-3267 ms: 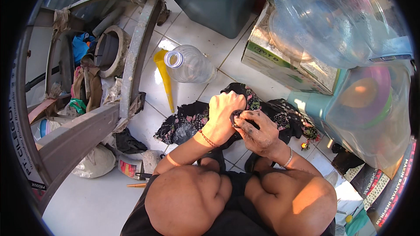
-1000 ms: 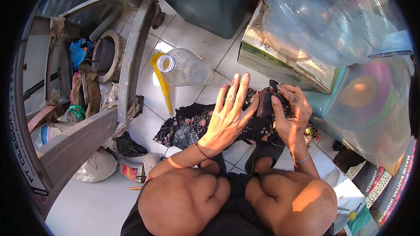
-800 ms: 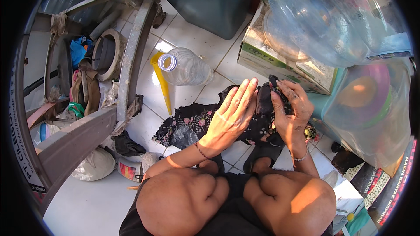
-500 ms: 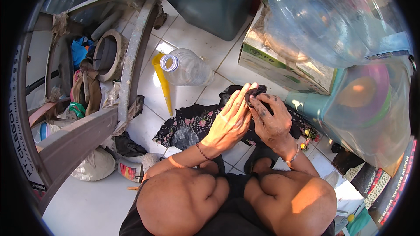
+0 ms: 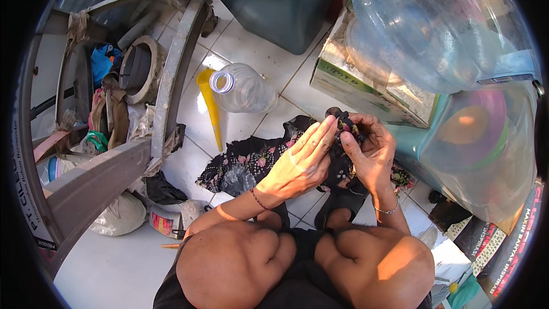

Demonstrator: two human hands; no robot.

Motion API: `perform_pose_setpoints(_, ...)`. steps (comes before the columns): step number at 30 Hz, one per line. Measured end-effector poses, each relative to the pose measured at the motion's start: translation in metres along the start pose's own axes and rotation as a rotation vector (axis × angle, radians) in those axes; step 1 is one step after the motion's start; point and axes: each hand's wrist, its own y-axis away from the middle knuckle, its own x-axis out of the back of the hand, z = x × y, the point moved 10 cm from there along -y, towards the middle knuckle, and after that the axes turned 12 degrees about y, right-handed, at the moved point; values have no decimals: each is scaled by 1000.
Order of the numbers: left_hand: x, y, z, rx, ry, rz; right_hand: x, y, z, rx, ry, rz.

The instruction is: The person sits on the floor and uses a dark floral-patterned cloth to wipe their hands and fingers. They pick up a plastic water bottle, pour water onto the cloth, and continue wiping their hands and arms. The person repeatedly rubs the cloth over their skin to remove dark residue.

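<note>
A black cloth with pink flowers (image 5: 246,163) lies on the white tiled floor in front of my knees. My right hand (image 5: 372,151) grips a bunched end of that cloth, lifted off the floor. My left hand (image 5: 300,163) lies flat against the same bunch, fingers stretched together and pressing on it. Part of the cloth is hidden behind both hands.
An empty clear bottle (image 5: 243,88) and a yellow funnel (image 5: 210,106) lie on the tiles. A dark green bin (image 5: 280,14), a cardboard box (image 5: 366,88) and big clear water jugs (image 5: 434,28) crowd the far right. A grey metal frame (image 5: 171,74) with clutter stands left.
My left hand, earlier spread open above the cloth, has come down flat onto the bunch. My right hand has kept its hold on the cloth and shifted slightly.
</note>
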Motion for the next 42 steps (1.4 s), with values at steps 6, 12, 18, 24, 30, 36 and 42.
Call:
perform_pose_setpoints(6, 3, 1, 10, -129, -91, 14, 5, 1, 3, -63, 106, 16)
perform_pose_setpoints(12, 4, -6, 8, -32, -52, -33, 14, -8, 30, -214, -135, 54)
perform_pose_setpoints(18, 4, -2, 2, -24, -90, -73, 8, 1, 15, -92, 8, 39)
perform_pose_setpoints(24, 0, -4, 8, -78, -68, -57, 16, -12, 28, -50, -32, 122)
perform_pose_setpoints(30, 2, 2, 2, -20, -73, -72, 26, -18, 43, -180, -411, 135)
perform_pose_setpoints(36, 3, -1, -6, 29, -56, -63, -6, 16, -31, 498, 690, 163)
perform_pose_setpoints(42, 2, -6, -6, 21, -2, -120, -24, 28, -24, 588, 702, -20)
